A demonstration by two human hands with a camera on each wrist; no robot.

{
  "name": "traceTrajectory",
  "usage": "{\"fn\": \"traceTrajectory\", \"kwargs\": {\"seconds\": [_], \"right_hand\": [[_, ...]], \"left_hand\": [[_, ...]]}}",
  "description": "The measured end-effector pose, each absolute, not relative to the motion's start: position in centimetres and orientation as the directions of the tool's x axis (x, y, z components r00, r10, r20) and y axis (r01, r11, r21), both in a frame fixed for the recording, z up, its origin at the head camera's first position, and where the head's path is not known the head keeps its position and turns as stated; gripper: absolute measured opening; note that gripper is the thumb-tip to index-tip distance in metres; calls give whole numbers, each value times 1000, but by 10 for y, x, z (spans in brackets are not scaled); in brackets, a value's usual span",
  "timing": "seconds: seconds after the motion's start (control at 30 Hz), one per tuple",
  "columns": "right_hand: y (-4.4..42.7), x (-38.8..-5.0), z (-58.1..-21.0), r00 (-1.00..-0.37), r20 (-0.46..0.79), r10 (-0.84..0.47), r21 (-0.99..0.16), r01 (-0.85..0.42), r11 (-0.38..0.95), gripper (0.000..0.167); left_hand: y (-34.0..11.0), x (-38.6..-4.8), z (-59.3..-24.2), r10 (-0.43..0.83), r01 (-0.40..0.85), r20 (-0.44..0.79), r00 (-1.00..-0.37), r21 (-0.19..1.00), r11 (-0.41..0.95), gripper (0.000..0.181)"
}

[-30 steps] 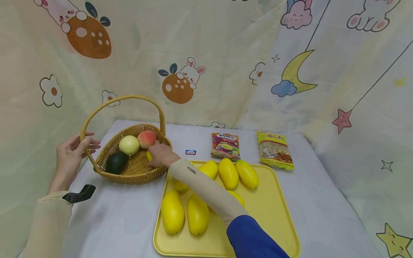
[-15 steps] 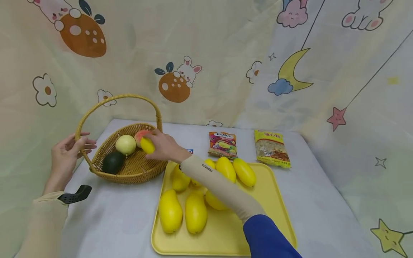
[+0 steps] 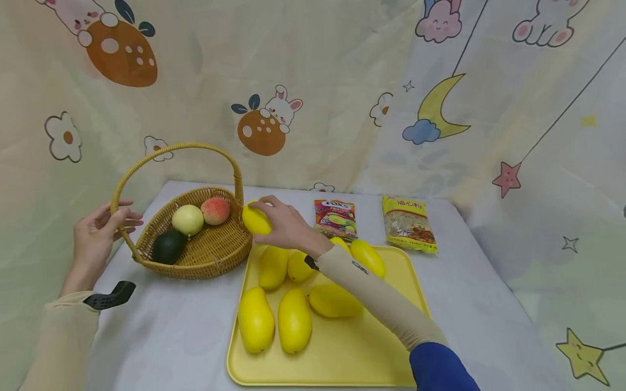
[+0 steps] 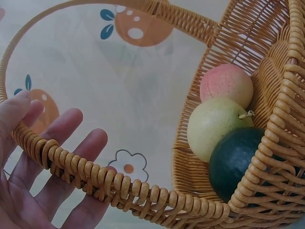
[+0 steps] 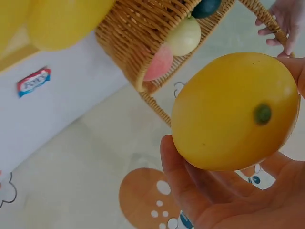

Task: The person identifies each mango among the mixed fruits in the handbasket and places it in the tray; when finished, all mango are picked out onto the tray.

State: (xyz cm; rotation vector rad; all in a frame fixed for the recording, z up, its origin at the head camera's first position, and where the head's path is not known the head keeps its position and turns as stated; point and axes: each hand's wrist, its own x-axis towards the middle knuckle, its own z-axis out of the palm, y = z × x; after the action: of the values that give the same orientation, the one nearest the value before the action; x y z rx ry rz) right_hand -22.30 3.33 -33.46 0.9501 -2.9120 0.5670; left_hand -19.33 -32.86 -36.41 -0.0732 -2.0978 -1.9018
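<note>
My right hand (image 3: 288, 225) grips a yellow mango (image 3: 256, 218) between thumb and fingers, in the air by the right rim of the wicker basket (image 3: 207, 267). The right wrist view shows the stem end of this mango. My left hand (image 3: 95, 239) holds the left side of the basket's handle (image 4: 95, 172), thumb on one side, long fingers behind. Inside the basket lie a pink peach (image 3: 215, 210), a pale yellow-green round fruit (image 3: 188, 219) with a stem, and a dark green fruit (image 3: 168, 246). More mangoes (image 3: 295, 320) lie on the yellow tray (image 3: 362, 353).
Behind the tray are a Fox's candy bag (image 3: 335, 218) and a yellow packet (image 3: 408, 224). A small Fox's wrapped piece (image 5: 33, 82) lies on the white cloth in the right wrist view; my right arm crosses over the tray. A patterned curtain (image 3: 323, 125) hangs behind the table.
My right hand has lifted the mango out of the basket and carried it rightward past the rim. The peach now shows fully. My left hand stays at the handle.
</note>
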Motion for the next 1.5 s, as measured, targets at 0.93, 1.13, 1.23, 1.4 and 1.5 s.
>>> {"fn": "traceTrajectory", "kwargs": {"seconds": [0.93, 1.13, 1.23, 1.4, 1.5], "right_hand": [[170, -141, -381, -902, 204, -379, -422, -431, 798, 64], [189, -126, -391, -915, 226, -333, -405, -400, 822, 65], [199, -117, -398, -929, 217, -301, -408, -367, 836, 64], [212, -104, -406, -937, 227, -264, -413, -338, 846, 64], [217, -98, -409, -939, 237, -249, -411, -329, 850, 65]], "left_hand": [[-331, -192, -364, -151, 241, 249, -957, 968, 67, 24], [-330, -193, -363, -153, 235, 243, -958, 969, 74, 26], [-331, -193, -363, -155, 232, 244, -957, 969, 89, 26], [-331, -193, -362, -154, 225, 236, -960, 971, 83, 26], [-332, -193, -363, -153, 227, 235, -960, 972, 63, 26]]}}
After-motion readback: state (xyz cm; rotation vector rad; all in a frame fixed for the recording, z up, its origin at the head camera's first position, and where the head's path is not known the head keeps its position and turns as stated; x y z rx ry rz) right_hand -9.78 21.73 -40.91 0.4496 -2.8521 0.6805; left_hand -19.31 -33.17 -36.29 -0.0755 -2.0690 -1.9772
